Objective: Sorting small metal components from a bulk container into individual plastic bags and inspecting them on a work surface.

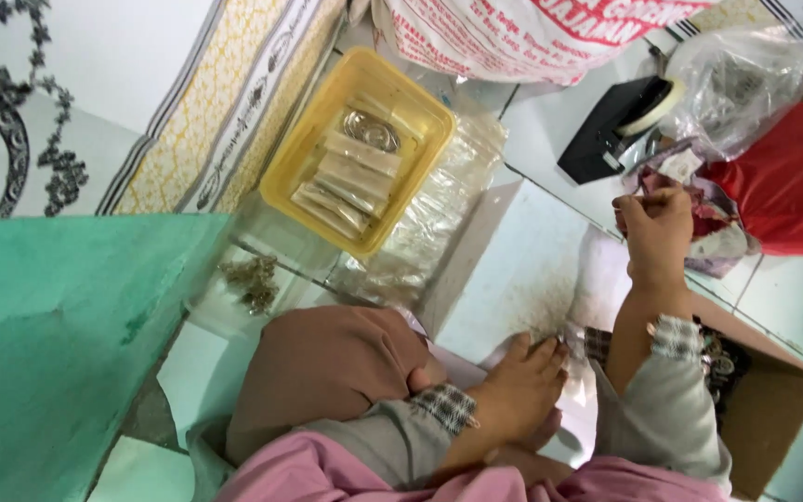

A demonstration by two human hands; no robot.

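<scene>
Left hand (522, 386) rests open on white sheet (587, 288); right hand (654, 231) pinches something unclear

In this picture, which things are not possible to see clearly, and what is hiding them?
- Head view: whatever the right hand pinches is hidden by its own fingers.
- The left hand covers what lies under its palm.
- The cardboard box contents are blocked by the right sleeve.
- The white sack is cut off by the top edge.
- The packets in the yellow tray are too small to identify.
</scene>
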